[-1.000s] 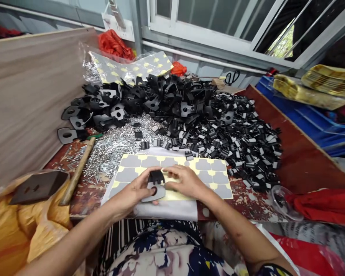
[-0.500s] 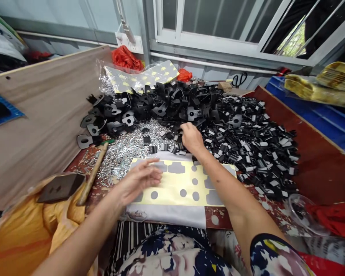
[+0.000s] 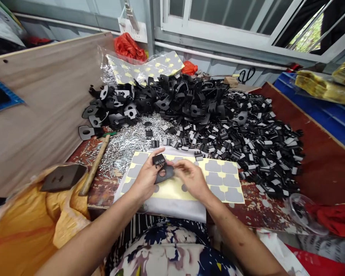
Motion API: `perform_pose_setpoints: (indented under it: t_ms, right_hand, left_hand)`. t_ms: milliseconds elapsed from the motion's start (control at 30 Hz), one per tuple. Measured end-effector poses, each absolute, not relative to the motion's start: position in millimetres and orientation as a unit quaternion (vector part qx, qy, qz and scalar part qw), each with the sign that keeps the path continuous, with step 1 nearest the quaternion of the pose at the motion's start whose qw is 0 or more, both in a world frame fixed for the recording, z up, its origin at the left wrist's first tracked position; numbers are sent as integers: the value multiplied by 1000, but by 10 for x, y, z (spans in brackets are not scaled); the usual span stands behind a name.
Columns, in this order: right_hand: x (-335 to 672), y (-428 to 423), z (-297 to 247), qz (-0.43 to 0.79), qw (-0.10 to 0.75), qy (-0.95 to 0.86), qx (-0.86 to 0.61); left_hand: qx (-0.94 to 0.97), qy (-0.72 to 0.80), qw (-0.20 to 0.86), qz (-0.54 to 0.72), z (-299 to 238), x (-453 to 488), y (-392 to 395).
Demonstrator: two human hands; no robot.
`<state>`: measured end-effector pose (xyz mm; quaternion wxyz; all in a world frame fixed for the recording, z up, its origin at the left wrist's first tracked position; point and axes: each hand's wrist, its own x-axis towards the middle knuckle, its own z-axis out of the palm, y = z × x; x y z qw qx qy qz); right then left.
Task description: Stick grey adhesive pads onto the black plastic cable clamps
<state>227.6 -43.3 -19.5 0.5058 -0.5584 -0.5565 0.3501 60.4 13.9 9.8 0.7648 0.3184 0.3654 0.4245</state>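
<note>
My left hand (image 3: 145,179) is closed around a black plastic clip piece (image 3: 169,173) with a round hole and a toothed hinge end, its index finger stretched out above. From the other side, my right hand (image 3: 193,179) has its fingers pinched at the piece's right edge; the fingertips are slightly blurred. Beneath both hands lies a yellow sticker sheet (image 3: 232,181) with grey shapes and dots, resting on a pale cloth (image 3: 186,212). Small black clip parts (image 3: 199,156) sit along the sheet's far edge. The hands cover part of the sheet.
Behind the sheet are a heap of metal pins (image 3: 117,153), larger black clip pieces (image 3: 186,101) and many small black parts (image 3: 264,149). A hammer (image 3: 96,165) lies at left beside a dark block (image 3: 63,178). Boards (image 3: 46,88) wall the left; a plastic tub (image 3: 304,214) stands right.
My right hand has come back from the heap towards me. The black piece is now in my left hand, which was empty and spread before. The view has shifted slightly.
</note>
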Motion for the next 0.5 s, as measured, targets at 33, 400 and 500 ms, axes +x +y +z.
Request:
perform_pose_setpoints:
  t_ms: [33,400,500]
  right_hand:
    - [2364,-468,-238,318,516,-534,-589]
    - [2686,-533,-399,331,442,-553,-624]
    - [2855,-573,-252,507,371,-578,-522]
  left_hand:
    - [310,381,763,420,71,573,197]
    - [266,437,780,361,-174,467,627]
    - [274,424,778,374,-211,451,635]
